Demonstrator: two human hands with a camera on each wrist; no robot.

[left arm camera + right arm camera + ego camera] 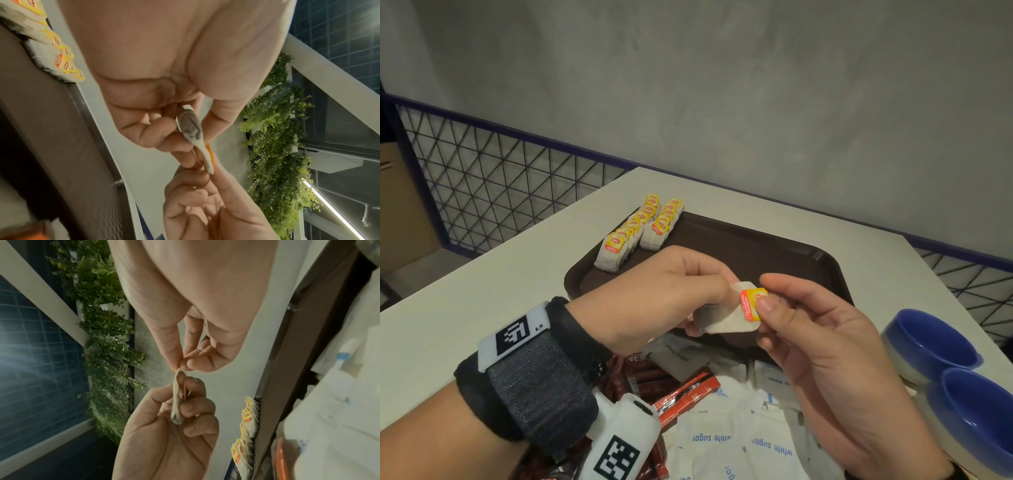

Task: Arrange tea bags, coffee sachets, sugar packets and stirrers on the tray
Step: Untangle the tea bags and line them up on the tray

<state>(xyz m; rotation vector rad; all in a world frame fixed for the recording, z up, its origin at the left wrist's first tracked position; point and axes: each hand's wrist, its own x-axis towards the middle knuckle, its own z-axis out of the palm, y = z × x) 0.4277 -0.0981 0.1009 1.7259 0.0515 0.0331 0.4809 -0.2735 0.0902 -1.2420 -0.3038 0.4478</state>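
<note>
Fingers (697, 274) of left hand (654, 294) curled round one tea bag (729, 317), mid-frame in head view, held up over near edge of brown tray (756, 246). Right hand (835, 359) met it from the right, thumb pressed on the yellow-and-red tag (751, 303), remaining fingers loosely bent behind. Both pinches confirmed in wrist views: bag (193, 129) seen edge-on between left thumb and fingertips; bag (176, 402) again between the two hands.

Two rows of tea bags (640, 233) stood upright at upper left of tray, leftmost row at or over the rim. Rest of tray floor bare and dark.

Lower centre of frame crowded: white sugar packets (736, 442) heaped below the hands, red-brown coffee sachets (654, 380) partly hidden under left wrist and its strapped camera (626, 442). Two blue bowls (945, 370) at right edge, close beside right hand. White table (482, 274) beneath; wire mesh fence (500, 185) and grey wall behind. No stirrers made out.
</note>
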